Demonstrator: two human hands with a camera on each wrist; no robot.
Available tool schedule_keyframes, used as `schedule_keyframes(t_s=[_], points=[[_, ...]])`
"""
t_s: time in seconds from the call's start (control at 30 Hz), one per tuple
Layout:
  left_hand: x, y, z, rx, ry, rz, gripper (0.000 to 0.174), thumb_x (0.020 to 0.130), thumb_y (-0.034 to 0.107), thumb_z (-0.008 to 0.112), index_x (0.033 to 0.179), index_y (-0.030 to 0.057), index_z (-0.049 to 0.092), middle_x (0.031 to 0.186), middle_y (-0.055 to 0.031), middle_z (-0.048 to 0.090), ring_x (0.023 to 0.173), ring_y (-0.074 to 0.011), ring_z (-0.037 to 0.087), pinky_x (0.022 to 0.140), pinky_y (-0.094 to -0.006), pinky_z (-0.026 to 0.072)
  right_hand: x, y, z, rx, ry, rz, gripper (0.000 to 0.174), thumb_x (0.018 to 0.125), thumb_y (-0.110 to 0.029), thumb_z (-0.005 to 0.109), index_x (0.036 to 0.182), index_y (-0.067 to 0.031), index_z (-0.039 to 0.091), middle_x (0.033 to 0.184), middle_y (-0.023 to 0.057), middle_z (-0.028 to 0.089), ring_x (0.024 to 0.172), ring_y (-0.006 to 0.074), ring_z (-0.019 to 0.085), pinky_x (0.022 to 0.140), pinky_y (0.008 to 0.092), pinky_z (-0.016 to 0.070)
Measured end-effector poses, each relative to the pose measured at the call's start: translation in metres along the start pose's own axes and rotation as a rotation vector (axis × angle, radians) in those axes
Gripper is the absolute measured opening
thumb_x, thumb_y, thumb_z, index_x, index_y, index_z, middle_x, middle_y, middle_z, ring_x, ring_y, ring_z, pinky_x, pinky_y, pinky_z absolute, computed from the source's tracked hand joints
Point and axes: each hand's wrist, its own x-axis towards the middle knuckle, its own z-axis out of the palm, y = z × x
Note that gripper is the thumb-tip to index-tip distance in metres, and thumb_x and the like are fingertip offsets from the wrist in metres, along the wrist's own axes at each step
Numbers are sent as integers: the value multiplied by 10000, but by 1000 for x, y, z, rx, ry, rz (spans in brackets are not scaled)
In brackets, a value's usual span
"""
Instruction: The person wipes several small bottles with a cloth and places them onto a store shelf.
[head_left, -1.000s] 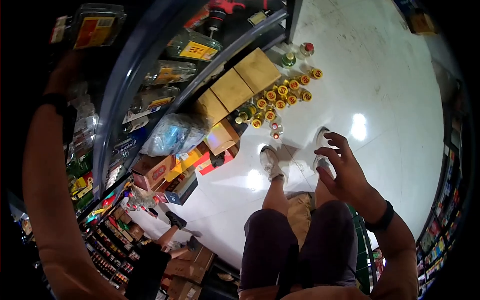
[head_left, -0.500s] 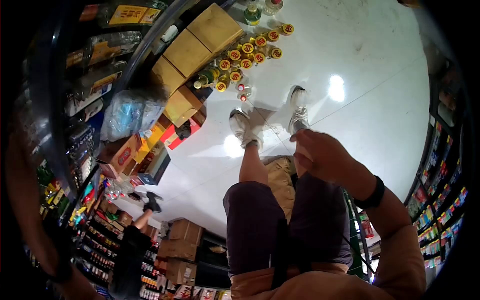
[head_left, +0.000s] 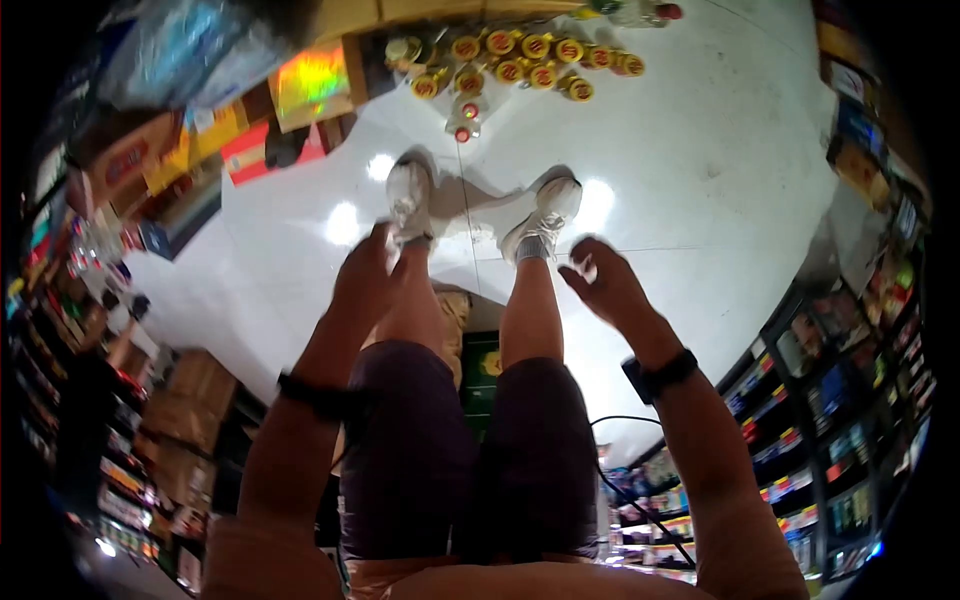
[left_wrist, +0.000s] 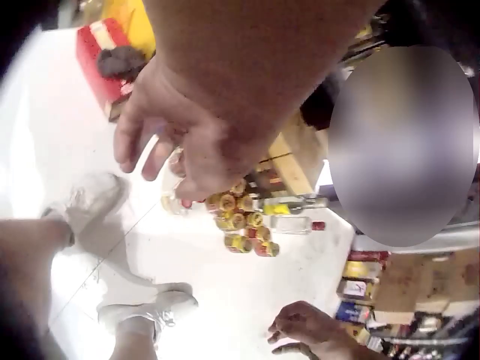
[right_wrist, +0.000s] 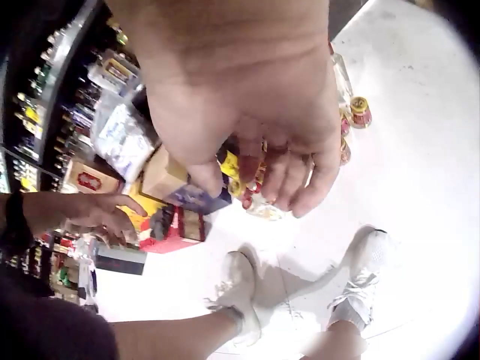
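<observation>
Both hands hang in the air above the person's legs, holding nothing. The left hand (head_left: pixel 368 275) is over the left shin in the head view, its fingers loosely bent; in the left wrist view the same left hand (left_wrist: pixel 187 131) shows relaxed, spread fingers. Over the floor beside the right shin is the right hand (head_left: pixel 608 285), thumb and fingers apart. In the right wrist view the right hand (right_wrist: pixel 251 135) has loosely bent fingers. Yellow-capped bottles (head_left: pixel 535 46) stand on the floor beyond the shoes, with small red-capped bottles (head_left: pixel 463 134) nearer.
At the upper left are a plastic-wrapped bundle (head_left: pixel 190 50), a red box (head_left: pixel 245 152) and other cartons. Cardboard boxes (head_left: pixel 185 410) are stacked at the left. Shelves (head_left: pixel 800 450) line the right side. A black cable (head_left: pixel 640 505) hangs beside the right thigh.
The left hand has come from the shelf side at far left to above the legs. The right hand has moved slightly left. The head view has swung, so shelves and bottles sit higher in it.
</observation>
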Motion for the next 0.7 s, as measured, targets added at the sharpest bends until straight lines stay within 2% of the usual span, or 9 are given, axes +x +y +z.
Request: schedule_keyframes(t_s=[0.07, 0.13, 0.23, 0.3, 0.4, 0.5, 0.57, 0.67, 0.7], points=[[60, -20, 50, -336, 24, -157, 577, 807, 219, 680, 1295, 56, 419, 1044, -188, 638, 976, -349, 622, 846, -404, 493, 49, 0, 10, -128, 45, -29, 564, 741, -247, 750, 1205, -75, 481, 1150, 182, 527, 1068, 370, 533, 899, 413, 463], [122, -49, 102, -279, 138, -172, 677, 780, 215, 717, 1344, 61, 377, 1068, -162, 643, 998, -334, 622, 848, -384, 498, 108, 24, 29, -109, 155, -275, 683, 675, -149, 793, 1256, -93, 437, 1165, 216, 504, 1080, 413, 524, 926, 443, 463], [194, -67, 137, -273, 226, -19, 797, 730, 227, 773, 1387, 72, 349, 1187, -175, 587, 1118, -324, 562, 943, -387, 452, 198, 31, 55, -248, 159, -83, 662, 754, -64, 685, 1338, -110, 375, 1274, 218, 427, 1084, 430, 529, 919, 447, 481], [238, -62, 142, -221, 281, 94, 810, 707, 241, 798, 1372, 68, 370, 1241, -196, 546, 1181, -318, 518, 993, -390, 416, 250, 31, 66, -311, 217, -212, 682, 760, -64, 682, 1364, -123, 372, 1303, 219, 434, 1193, 399, 469, 982, 431, 439], [281, -85, 178, -295, 401, 411, 743, 657, 204, 817, 1290, 65, 455, 1166, -198, 566, 1115, -362, 544, 934, -405, 464, 305, 40, 81, -451, 345, -562, 593, 747, -55, 671, 1301, -128, 473, 1220, 189, 538, 1110, 387, 533, 919, 429, 473], [282, -75, 189, -296, 413, 349, 553, 658, 160, 797, 1132, 42, 538, 1068, -187, 618, 1001, -361, 605, 869, -405, 499, 319, 37, 90, -591, 273, -657, 488, 743, -33, 669, 1213, -106, 559, 1099, 179, 617, 1031, 372, 580, 865, 419, 493], [285, -72, 193, -300, 441, 299, 531, 661, 148, 789, 1119, 43, 541, 1040, -182, 633, 981, -361, 616, 855, -405, 506, 314, 26, 93, -597, 432, -792, 448, 677, -6, 715, 1100, -69, 580, 1060, 124, 593, 902, 301, 600, 782, 373, 510], [290, -78, 201, -347, 432, 333, 504, 667, 133, 777, 1114, 38, 564, 1018, -176, 651, 947, -360, 632, 838, -400, 516, 314, 25, 94, -479, 374, -718, 354, 675, -7, 665, 1025, -62, 646, 1037, 159, 598, 901, 377, 583, 791, 392, 508], [290, -81, 204, -350, 447, 351, 490, 669, 133, 774, 1109, 36, 581, 1024, -174, 653, 950, -354, 634, 839, -397, 516, 317, 31, 95, -534, 324, -696, 506, 690, 6, 690, 1174, -74, 570, 1114, 149, 582, 993, 320, 593, 823, 386, 505]])
